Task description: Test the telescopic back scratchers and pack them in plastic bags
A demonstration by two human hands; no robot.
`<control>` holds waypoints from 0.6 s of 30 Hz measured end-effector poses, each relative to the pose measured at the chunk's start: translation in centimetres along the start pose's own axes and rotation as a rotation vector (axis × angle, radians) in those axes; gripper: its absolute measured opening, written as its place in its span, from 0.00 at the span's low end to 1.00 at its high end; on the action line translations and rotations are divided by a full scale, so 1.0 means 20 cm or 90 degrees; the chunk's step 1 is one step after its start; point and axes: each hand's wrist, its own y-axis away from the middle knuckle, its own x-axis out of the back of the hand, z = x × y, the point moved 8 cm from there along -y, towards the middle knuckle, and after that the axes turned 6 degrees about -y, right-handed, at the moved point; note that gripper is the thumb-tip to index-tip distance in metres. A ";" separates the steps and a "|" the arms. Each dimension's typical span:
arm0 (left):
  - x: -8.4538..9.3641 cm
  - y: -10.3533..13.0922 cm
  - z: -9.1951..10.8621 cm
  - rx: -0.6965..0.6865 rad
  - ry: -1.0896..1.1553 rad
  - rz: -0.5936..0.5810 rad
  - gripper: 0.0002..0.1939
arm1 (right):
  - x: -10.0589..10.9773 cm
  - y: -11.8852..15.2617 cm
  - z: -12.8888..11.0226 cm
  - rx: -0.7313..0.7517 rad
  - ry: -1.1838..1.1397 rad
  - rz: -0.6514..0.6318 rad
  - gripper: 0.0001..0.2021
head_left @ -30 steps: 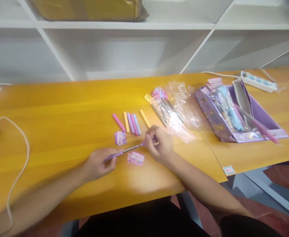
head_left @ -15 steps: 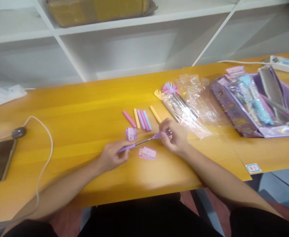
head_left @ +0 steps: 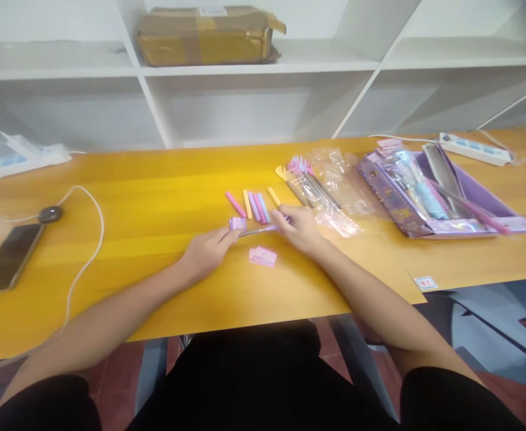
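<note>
Between my hands is a purple back scratcher with a thin metal rod (head_left: 252, 231). My left hand (head_left: 209, 251) is closed around its handle end, which the fingers mostly hide. My right hand (head_left: 301, 227) grips the purple head end, only part of which shows. Just beyond lie several loose coloured sleeves, among them a pink one (head_left: 236, 205) and a yellow one (head_left: 273, 196) close to my right fingers. A small stack of purple cards (head_left: 237, 223) sits by my left fingertips. Pink cards (head_left: 263, 256) lie on the table below the rod.
More back scratchers (head_left: 312, 187) with claw heads lie to the right, beside clear plastic bags (head_left: 341, 221). Further right stands a purple box (head_left: 491, 197) of packed items. At left are a phone (head_left: 9, 257), a cable and a power strip (head_left: 29, 160).
The head view has tilted up and shifted. My left hand now covers the purple handle that showed before. Both hands still hold the back scratcher, now more level.
</note>
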 end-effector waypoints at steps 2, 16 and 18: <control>0.01 -0.01 -0.04 0.010 -0.044 -0.008 0.21 | -0.06 -0.02 0.02 -0.003 0.005 -0.031 0.40; 0.06 -0.02 -0.09 -0.005 -0.216 -0.042 0.17 | -0.27 -0.02 -0.09 0.183 0.281 -0.197 0.08; 0.04 -0.02 -0.06 -0.007 -0.216 -0.066 0.17 | -0.32 0.00 -0.07 0.147 0.344 -0.216 0.07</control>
